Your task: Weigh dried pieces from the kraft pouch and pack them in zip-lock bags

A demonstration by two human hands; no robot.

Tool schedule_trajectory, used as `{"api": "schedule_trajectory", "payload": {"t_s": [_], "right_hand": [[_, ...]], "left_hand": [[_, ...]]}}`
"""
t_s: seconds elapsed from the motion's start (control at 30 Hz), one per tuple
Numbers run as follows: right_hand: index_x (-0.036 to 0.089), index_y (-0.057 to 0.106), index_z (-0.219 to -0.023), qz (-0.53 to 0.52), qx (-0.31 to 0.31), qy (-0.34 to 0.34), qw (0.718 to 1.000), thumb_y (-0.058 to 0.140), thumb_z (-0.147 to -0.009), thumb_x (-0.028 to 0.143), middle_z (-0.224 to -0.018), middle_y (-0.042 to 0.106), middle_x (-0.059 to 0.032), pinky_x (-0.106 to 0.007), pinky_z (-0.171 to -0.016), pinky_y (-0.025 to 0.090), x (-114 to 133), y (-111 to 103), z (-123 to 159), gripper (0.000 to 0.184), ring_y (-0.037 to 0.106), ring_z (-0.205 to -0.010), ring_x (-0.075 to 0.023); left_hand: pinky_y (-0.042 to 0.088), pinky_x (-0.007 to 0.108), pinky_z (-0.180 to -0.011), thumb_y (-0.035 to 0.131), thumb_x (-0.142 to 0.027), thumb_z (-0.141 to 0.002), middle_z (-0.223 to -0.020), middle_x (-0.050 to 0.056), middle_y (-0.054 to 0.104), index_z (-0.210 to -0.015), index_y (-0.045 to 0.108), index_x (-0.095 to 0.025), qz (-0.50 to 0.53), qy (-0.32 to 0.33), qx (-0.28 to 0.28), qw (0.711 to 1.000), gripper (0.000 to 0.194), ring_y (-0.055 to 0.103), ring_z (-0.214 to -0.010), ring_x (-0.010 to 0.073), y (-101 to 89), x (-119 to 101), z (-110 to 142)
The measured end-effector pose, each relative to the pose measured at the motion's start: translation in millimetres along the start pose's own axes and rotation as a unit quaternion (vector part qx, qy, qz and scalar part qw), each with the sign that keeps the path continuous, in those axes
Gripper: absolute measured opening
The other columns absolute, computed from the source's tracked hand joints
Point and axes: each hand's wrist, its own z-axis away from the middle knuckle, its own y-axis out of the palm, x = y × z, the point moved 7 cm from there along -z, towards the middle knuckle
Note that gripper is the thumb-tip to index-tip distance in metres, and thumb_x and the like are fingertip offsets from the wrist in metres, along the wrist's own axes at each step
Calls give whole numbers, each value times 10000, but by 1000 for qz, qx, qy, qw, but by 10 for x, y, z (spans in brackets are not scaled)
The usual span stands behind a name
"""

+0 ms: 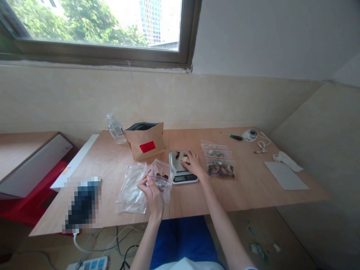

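Observation:
My left hand pinches the open top of a small clear zip bag with a red seal line, and dark dried pieces lie inside it. My right hand reaches over the steel pan of a digital kitchen scale, its fingertips at a pale piece among several dark ones. My fingers hide part of the pan. Whether that hand grips a piece, I cannot tell. The bag in my left hand overlaps the scale's left edge.
On the wooden tabletop lie a flat clear plastic bag, filled zip bags, a brown paper pouch, a water bottle, a green-handled screwdriver, a grey card and a pixelated dark object.

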Motion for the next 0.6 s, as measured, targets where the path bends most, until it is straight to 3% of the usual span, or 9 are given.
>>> {"api": "schedule_trajectory", "payload": {"t_s": [0.2,0.37,0.5,0.6], "right_hand": [[190,599,-1119,2,-52,-11,999,473,-872,271,-1102,572,-135,-415,-881,394,-96,70,18,289,511,-1027,-270],[158,622,-1054,-122,-101,-22,987,478,-859,242,-1009,572,-119,-365,-861,437,33,-105,83,256,554,-968,-235],[180,631,-1025,-256,-141,-18,956,510,-853,279,-970,590,-86,-311,-825,462,395,-456,145,232,576,-923,-194],[209,629,-1044,-310,-106,-56,943,525,-856,302,-970,591,-61,-271,-768,475,829,-659,185,233,577,-890,-166]], "left_hand": [[370,388,-1006,348,-442,-911,-1325,161,430,-928,340,-215,-10,-23,9,1000,228,449,-1239,212,5,82,17],[389,387,-988,349,-445,-909,-1335,164,425,-948,353,-210,-12,-28,15,999,239,452,-1238,220,6,97,28],[356,392,-1007,341,-438,-915,-1306,167,443,-950,353,-203,-21,-19,20,999,238,439,-1242,212,40,35,46],[370,402,-983,341,-457,-910,-1284,169,456,-956,358,-199,-31,-38,20,999,263,456,-1219,224,69,29,70]]}}
